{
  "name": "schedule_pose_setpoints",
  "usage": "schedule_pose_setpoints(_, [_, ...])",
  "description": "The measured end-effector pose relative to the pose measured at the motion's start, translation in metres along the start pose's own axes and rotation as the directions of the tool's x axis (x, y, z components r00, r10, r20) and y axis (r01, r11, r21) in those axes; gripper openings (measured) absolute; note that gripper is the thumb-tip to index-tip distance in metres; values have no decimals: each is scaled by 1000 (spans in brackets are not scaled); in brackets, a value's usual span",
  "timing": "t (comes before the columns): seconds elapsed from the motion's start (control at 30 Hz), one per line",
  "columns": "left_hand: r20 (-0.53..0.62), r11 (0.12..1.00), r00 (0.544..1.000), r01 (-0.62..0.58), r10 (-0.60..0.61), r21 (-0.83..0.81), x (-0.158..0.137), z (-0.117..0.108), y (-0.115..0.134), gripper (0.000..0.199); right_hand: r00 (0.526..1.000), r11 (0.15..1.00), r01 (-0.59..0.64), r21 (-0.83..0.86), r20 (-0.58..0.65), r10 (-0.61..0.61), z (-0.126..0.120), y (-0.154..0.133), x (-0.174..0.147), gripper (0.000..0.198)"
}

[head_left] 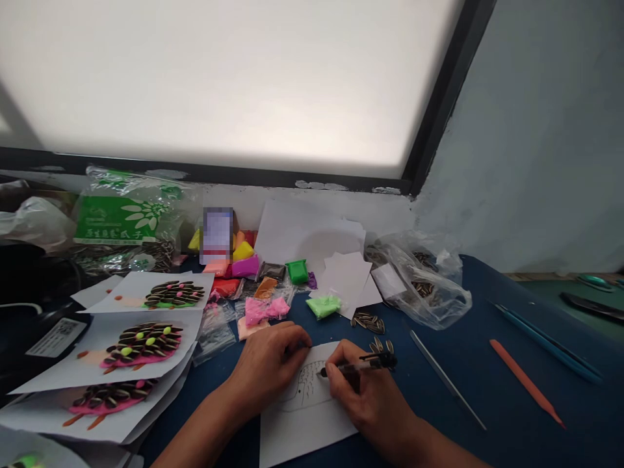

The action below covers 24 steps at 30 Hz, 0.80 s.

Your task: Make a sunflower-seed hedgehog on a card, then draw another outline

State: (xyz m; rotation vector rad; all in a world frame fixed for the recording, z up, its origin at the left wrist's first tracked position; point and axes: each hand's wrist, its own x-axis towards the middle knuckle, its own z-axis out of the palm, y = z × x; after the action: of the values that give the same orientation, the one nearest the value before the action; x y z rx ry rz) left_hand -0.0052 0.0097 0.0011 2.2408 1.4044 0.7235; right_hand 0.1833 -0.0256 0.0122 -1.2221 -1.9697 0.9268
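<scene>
A sheet of white paper (287, 442) lies at the near middle of the table, with a pencil-thin dark drawing (308, 387) of a rounded body filled with short strokes. My left hand (273, 357) rests on the sheet's upper left part, fingers loosely bent and holding no object. In my right hand (363, 393) is a black pen (358, 366), gripped between thumb and fingers, its tip at the drawing. Sunflower seeds (369, 322) lie in small piles just beyond the right hand.
Cards with seed-and-clay hedgehogs (143, 344) overlap at left. Coloured clay packets (266, 311), a green seed bag (121, 218) and blank paper pieces (346, 276) are behind. To the right lie a clear bag (424, 286), a grey rod (446, 377), an orange tool (526, 380) and blue tweezers (548, 341).
</scene>
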Motion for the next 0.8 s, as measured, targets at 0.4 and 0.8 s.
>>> schedule_pose_setpoints(0.4, [3, 1000, 1000, 1, -1, -11, 0, -1, 1, 13, 1000, 1000, -1, 7, 8, 0, -1, -1, -1, 17])
schedule_pose_setpoints(0.8, [4, 1000, 1000, -1, 1, -7, 1, 0, 0, 14, 997, 998, -46, -48, -64, 43, -5, 3, 2, 20])
